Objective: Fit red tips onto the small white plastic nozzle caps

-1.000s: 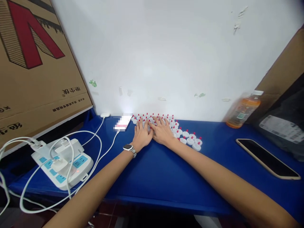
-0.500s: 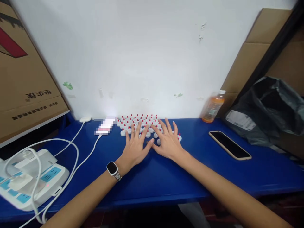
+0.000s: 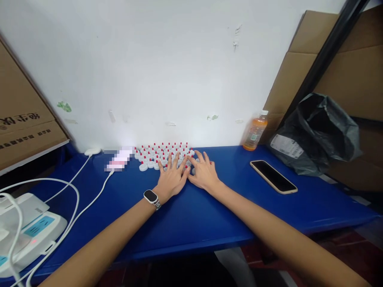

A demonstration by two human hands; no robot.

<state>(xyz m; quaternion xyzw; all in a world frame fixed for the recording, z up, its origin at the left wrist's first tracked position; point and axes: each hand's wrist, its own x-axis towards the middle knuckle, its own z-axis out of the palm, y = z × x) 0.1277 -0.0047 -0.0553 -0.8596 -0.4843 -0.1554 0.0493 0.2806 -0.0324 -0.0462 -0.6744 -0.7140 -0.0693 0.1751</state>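
Several small white caps with red tips point(image 3: 155, 153) are bunched together on the blue table point(image 3: 191, 215) close to the white wall. My left hand point(image 3: 172, 177), with a watch on its wrist, lies flat with fingers spread over the front of the bunch. My right hand point(image 3: 204, 172) lies flat beside it, thumbs almost touching, fingers spread on the right side of the caps. Neither hand grips anything.
A lit phone point(image 3: 118, 161) on a white cable lies left of the caps. A power strip point(image 3: 26, 235) sits at far left. A dark phone point(image 3: 273, 176), an orange drink bottle point(image 3: 255, 131) and a black bag point(image 3: 317, 133) are on the right. Cardboard boxes stand on both sides.
The view has swung to the right. Both hands drew back slightly toward me with the caps pushed together; the loose caps once to the right of my right hand are no longer seen there.
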